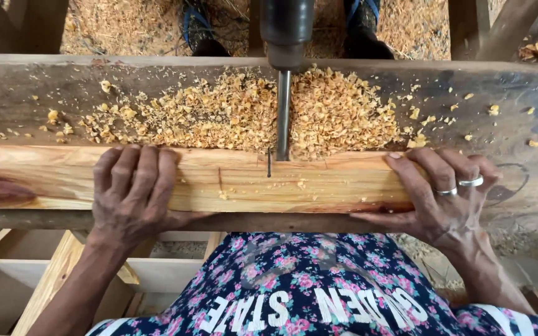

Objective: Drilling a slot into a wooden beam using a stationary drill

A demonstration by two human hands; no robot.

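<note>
Already we have both hands pressed flat on the plank: left hand point(133, 186) and right hand point(438, 190), fingers spread over its top. The bit point(283, 115) meets its far edge beside a heap of shavings point(231, 115); one slot shows cut, how deep we cannot tell.

Beyond the fingertips of both hands, a heap of wood chips point(244, 115) covers the bench top point(518, 106). Between the left hand's fingers point(133, 163) and the right hand's fingers point(420, 163), the steel mortising bit point(283, 115) stands upright against the plank's point(244, 183) far edge. Plank face between the hands bare.
</note>
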